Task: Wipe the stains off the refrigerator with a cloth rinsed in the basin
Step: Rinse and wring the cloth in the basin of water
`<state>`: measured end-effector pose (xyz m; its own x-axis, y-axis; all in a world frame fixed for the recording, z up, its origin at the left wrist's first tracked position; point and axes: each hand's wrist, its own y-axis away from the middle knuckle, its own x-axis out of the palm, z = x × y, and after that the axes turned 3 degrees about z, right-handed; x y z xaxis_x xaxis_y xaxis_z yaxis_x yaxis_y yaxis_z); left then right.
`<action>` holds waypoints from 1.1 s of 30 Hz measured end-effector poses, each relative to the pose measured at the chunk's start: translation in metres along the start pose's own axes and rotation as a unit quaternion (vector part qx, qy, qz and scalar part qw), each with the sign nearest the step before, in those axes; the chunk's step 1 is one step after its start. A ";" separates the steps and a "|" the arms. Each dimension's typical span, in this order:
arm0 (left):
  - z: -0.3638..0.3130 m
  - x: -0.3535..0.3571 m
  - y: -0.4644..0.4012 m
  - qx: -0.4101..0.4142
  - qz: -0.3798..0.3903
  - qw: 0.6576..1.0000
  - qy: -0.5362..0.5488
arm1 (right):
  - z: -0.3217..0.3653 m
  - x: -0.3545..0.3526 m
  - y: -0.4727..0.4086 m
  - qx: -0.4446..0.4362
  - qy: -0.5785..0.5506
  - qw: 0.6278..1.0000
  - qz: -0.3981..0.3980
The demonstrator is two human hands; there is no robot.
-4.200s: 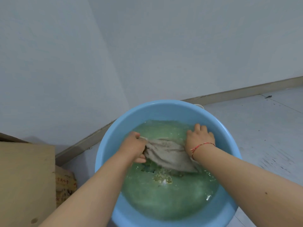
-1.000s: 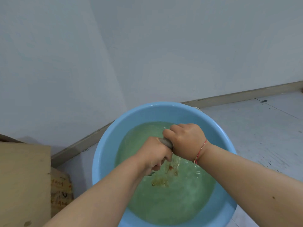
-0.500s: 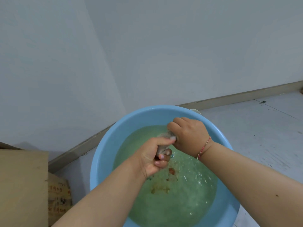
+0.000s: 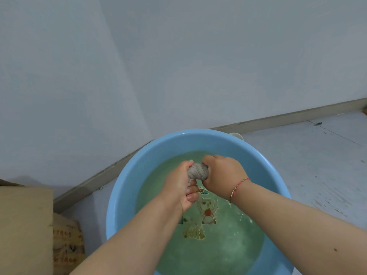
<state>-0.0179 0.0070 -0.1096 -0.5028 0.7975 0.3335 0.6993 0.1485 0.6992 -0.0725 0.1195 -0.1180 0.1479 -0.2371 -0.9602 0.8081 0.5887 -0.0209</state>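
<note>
A round blue basin (image 4: 127,179) stands on the floor, holding greenish water with a cartoon print showing on its bottom. Above the water I hold a grey cloth (image 4: 198,171) twisted into a tight roll. My left hand (image 4: 181,185) grips its near end and my right hand (image 4: 222,175), with a red string bracelet at the wrist, grips its far end. Only the short middle of the cloth shows between the two fists. The refrigerator is out of view.
The basin sits in a corner where two pale walls (image 4: 218,66) meet a beige skirting board (image 4: 288,118). A cardboard box (image 4: 23,231) and a printed sack (image 4: 67,243) stand at the lower left. Scuffed white floor (image 4: 317,165) extends to the right.
The cloth, earlier spread out in the water, is now bunched and lifted clear of it. Over the last second both fists have twisted it tighter and the water has calmed.
</note>
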 end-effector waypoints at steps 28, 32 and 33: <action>-0.209 0.142 0.206 0.156 0.076 0.984 -0.039 | 0.016 -0.329 0.014 0.170 -0.486 0.852 0.096; -0.228 0.184 0.248 0.182 0.064 0.978 -0.082 | 0.023 -0.393 0.028 0.060 -0.273 0.957 0.078; -0.235 0.196 0.260 0.183 0.075 0.975 -0.100 | 0.024 -0.412 0.032 0.058 -0.246 0.966 0.056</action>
<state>-0.0541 0.0646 0.2864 -0.2982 0.9186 0.2594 0.9099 0.1915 0.3679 -0.0942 0.2180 0.2837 0.4677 -0.5320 -0.7058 0.8259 0.5476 0.1345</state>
